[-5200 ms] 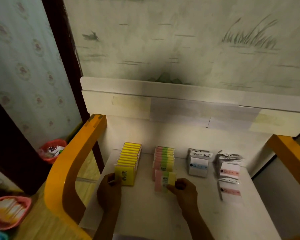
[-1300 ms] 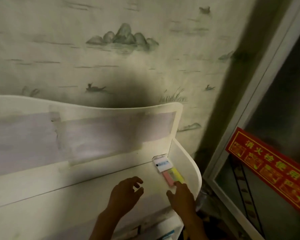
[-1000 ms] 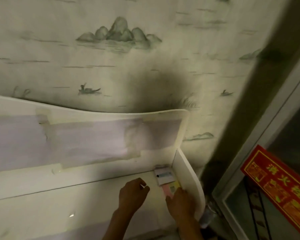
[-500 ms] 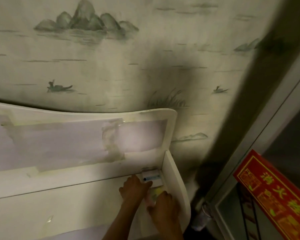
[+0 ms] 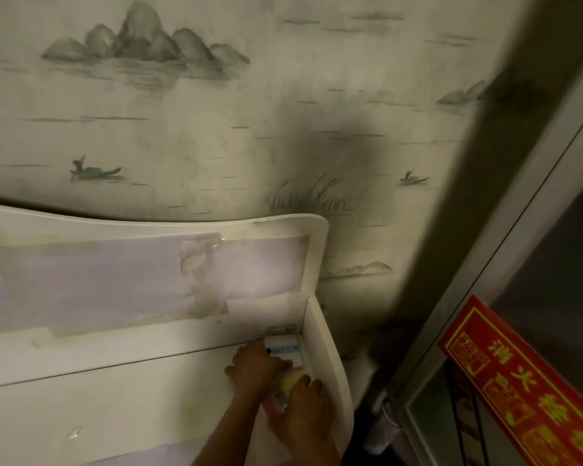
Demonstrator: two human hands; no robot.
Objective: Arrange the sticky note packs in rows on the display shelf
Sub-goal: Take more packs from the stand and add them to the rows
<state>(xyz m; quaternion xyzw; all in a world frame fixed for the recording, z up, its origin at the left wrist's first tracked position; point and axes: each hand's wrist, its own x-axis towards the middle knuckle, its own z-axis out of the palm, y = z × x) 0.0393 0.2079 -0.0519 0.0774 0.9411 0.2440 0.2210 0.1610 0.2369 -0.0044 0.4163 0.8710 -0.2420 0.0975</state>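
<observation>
**Sticky note packs at the right-hand corner of the white shelf**

Left hand (image 5: 254,366): lower centre-right of the frame; forearm rising from the bottom edge, fingers curled and pointing right, tips laid against the lower edge of the white-labelled pack (image 5: 283,348); whether it pinches that pack or only presses on it cannot be told.

Right hand (image 5: 302,410): just below and to the right of the left hand, palm down, fingers bent over a yellow and pink pack (image 5: 288,381); it covers most of that pack, the grip reading as a narrow clasp on it, though the underside is hidden.

White-labelled pack: stands in the back right corner of the display shelf (image 5: 115,398), touching or just beside the shelf's side panel (image 5: 327,358); a thin blue strip shows on its face.

Yellow and pink pack: directly in front of the white-labelled one, between the two hands, beside the side panel.

Surroundings: wallpaper (image 5: 216,112) with painted hills and boats fills the upper frame; a red sign (image 5: 525,385) with yellow characters at the lower right.

Change from half a second earlier: both hands remain at the same corner; the left fingertips now reach further across the white pack's lower edge; the right hand sits slightly lower over the coloured pack.
</observation>
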